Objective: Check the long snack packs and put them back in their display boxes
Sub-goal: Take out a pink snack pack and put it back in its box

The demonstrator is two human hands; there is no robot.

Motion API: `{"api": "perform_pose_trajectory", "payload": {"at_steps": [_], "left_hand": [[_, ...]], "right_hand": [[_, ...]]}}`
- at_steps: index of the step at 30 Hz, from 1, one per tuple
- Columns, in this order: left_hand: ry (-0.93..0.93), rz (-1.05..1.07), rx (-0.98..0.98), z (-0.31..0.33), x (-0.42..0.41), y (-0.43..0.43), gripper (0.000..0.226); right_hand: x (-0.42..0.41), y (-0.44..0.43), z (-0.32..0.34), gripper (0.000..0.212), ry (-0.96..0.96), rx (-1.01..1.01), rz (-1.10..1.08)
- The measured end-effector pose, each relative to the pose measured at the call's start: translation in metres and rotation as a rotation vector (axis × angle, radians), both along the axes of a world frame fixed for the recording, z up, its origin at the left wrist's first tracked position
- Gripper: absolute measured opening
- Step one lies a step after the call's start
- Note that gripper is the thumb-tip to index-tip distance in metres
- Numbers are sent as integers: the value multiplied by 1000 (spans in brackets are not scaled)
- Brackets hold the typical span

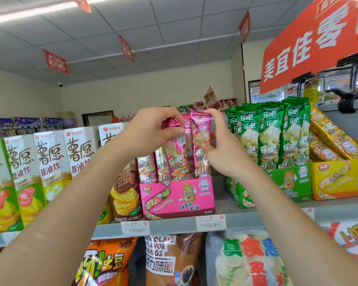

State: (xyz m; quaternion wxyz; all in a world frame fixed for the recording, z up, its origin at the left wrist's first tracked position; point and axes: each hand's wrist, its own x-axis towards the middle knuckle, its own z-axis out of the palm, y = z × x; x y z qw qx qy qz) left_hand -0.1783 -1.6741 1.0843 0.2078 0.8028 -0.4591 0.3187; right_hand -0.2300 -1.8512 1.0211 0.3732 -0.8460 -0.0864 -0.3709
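The left hand (153, 131) pinches the crumpled top of one pink snack pack (178, 155), tipping it out of the row, probably so its printed label can be read; the right hand (221, 145) pinches the neighbouring pink pack (198, 124), seemingly to hold it upright and clear. Both packs have their lower ends in the pink display box (178, 197) on the shelf (246, 221); green snack packs (273, 129) stand just beside in their own box.

The ceiling (174, 27) is made of pale square tiles, with a long strip light (29, 13) at the upper left. Small red signs (55, 61) hang from it. The back wall (143, 93) is plain beige, and a white dome camera (60, 85) sits high in its left corner. A dark doorway (97, 117) stands in this wall. At the right, a big orange banner (310, 44) hangs above the grey metal shelf (174, 226).
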Motion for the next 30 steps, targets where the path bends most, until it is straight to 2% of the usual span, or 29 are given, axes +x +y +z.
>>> {"api": "perform_pose_trajectory", "payload": {"at_steps": [6,15,19,23,27,30], "left_hand": [[-47,-1,-57,0,3,-2,11],[-102,-1,-37,6,6,-14,14],[-108,-42,-184,26,3,-14,6],[-150,-63,-231,35,-6,-10,5],[-150,-101,-412,24,-17,2,16],[-183,-172,-483,19,-28,12,15]], "right_hand": [[4,1,-18,82,6,22,-57],[2,5,-28,92,-17,36,-71],[6,5,-33,88,-16,34,-67],[6,4,-37,84,-71,38,-80],[1,9,-46,74,-120,24,-52],[-3,16,-51,62,-235,-44,-107]]}}
